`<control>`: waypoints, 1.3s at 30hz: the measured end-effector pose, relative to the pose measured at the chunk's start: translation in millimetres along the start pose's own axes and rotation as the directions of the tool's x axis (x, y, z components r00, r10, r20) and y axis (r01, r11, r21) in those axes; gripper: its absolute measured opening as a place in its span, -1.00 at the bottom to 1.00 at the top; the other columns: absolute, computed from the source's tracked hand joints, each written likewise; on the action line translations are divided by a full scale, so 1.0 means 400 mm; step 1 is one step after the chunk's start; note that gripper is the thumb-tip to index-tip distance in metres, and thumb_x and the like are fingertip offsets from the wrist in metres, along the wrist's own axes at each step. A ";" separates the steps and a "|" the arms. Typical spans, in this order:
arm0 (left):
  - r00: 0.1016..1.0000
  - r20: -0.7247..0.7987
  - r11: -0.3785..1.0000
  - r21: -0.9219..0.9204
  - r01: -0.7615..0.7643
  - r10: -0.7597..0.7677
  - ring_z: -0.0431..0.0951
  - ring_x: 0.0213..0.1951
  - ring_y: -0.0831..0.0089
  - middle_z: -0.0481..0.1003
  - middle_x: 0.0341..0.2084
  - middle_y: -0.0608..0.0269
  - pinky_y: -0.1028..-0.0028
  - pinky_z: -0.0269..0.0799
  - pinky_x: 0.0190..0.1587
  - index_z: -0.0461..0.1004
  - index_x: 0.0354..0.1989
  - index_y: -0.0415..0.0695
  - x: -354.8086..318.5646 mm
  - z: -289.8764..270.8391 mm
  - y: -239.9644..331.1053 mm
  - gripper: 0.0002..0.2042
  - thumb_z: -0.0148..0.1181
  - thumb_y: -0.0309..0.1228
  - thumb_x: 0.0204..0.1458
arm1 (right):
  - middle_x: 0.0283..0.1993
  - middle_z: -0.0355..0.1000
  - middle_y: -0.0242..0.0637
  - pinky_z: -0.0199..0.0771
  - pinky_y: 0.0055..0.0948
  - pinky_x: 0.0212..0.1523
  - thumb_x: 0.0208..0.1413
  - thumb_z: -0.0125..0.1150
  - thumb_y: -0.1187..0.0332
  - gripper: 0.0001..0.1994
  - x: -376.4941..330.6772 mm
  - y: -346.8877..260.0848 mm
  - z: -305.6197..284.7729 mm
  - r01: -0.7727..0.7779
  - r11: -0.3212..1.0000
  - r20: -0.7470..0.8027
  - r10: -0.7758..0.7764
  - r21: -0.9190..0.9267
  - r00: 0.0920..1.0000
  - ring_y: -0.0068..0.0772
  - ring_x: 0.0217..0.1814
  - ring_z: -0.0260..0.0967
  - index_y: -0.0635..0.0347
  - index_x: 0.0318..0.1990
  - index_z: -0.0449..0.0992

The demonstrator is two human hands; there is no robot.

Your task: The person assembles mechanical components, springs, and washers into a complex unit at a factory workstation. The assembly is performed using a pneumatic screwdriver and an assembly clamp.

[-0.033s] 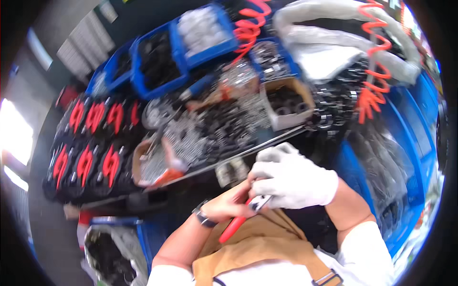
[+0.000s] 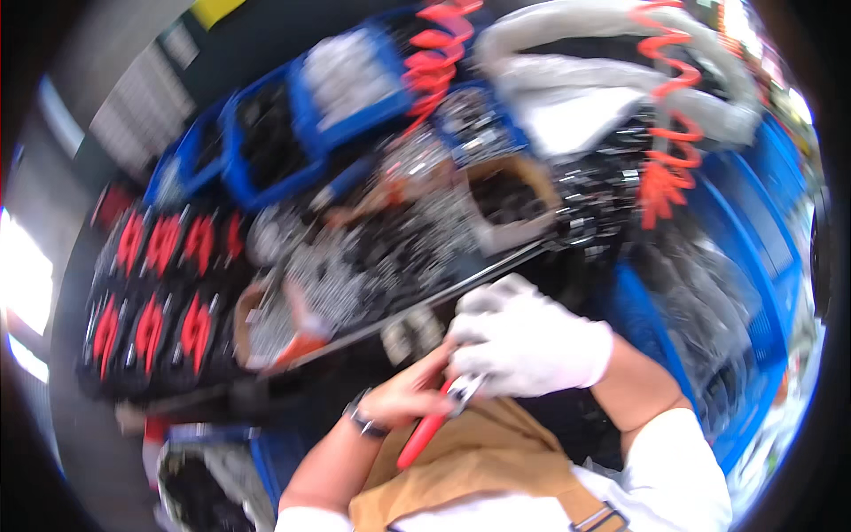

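Red-handled pliers (image 2: 425,432) gripped by bare left hand (image 2: 403,401); gloved right hand (image 2: 523,341) pinching blurred jaws, part hidden.

Cluttered workbench (image 2: 496,266), blue bins (image 2: 257,186)

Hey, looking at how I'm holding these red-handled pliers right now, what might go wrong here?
1. The bare left hand sits right beside the metal head of the red-handled pliers, so a slip might pinch a finger.
2. The white-gloved right hand covers the workpiece, hiding it from view.
3. The work hangs over the tan apron, so a dropped part may be lost.
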State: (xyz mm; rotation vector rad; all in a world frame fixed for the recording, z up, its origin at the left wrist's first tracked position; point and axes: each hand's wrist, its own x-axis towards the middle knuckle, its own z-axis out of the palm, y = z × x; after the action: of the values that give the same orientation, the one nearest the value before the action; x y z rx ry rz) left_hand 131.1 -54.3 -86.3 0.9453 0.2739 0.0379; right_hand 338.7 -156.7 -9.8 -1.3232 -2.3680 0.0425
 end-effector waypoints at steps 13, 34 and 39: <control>0.958 -0.287 0.995 -0.095 -0.034 0.005 0.41 -0.32 0.42 0.41 -0.07 0.15 0.50 0.36 -0.42 0.24 0.24 -0.08 0.047 0.051 -0.068 -0.32 0.35 -0.10 -0.03 | -0.38 0.48 -0.32 0.41 -0.53 -0.25 0.14 0.23 0.25 -0.75 -0.529 0.287 -0.158 -0.009 0.675 -0.670 0.730 0.738 -0.135 -0.52 -0.33 0.42 0.25 -0.15 0.53; 0.965 -0.205 0.951 -0.228 -0.207 0.161 0.42 -0.39 0.35 0.41 -0.05 0.04 0.40 0.34 -0.47 0.25 0.19 -0.04 0.188 0.063 -0.083 -0.42 0.30 -0.30 -0.03 | 0.03 0.46 -0.02 0.46 -0.19 0.08 0.11 0.04 0.38 -0.74 -0.671 0.557 -0.326 -0.906 -0.097 -0.529 0.835 -0.412 0.151 -0.06 0.01 0.49 0.20 -0.07 0.53; 0.955 -0.176 0.956 -0.132 -0.263 0.238 0.45 -0.38 0.32 0.40 -0.02 0.03 0.41 0.37 -0.47 0.19 0.24 -0.04 0.272 0.101 -0.030 -0.38 0.30 -0.25 0.00 | -0.13 0.53 0.02 0.48 -0.07 0.00 0.23 -0.08 0.33 -0.73 -0.738 0.465 -0.329 -0.970 -0.073 -0.436 0.899 -0.232 0.036 0.06 0.00 0.49 0.13 -0.13 0.59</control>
State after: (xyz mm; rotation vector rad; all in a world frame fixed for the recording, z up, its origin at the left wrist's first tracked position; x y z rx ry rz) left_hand 244.9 -76.9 -97.0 0.8190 0.2916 0.3654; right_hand 672.9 -320.5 -35.7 -2.8879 -0.7087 -0.2572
